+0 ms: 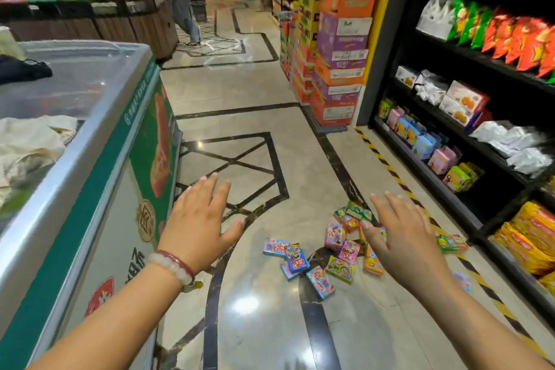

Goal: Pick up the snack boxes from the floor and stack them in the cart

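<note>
a: where are the boxes?

b: scattered on the floor (255, 135), just ahead of me and a bit to the right. small snack boxes (318, 252), a loose heap, some overlapping, some lying flat on their own.

a: what do they look like?

b: bright little cartons with cartoon print. a blue box (296, 258) sits near the left edge of the heap, a pink box (349, 251) in the middle, an orange box (372, 264) partly behind my right hand, and green boxes (354, 213) at the far end. one more green box (447, 243) lies apart, by the yellow-and-black stripe (390, 171) along the shelf (450, 186).

a: and your hands?

b: both out in front, palms down, fingers spread and straight, holding nothing. my left hand (198, 222) hangs over bare floor beside the freezer (99, 177); there's a bead bracelet (174, 264) on that wrist. my right hand (399, 237) is above the right side of the heap; whether it touches any carton i cannot tell.

a: anything else close by?

b: the shelf on my right has bags and more small cartons like the ones on the floor. a stack of cases (339, 69) stands at its end.
</note>
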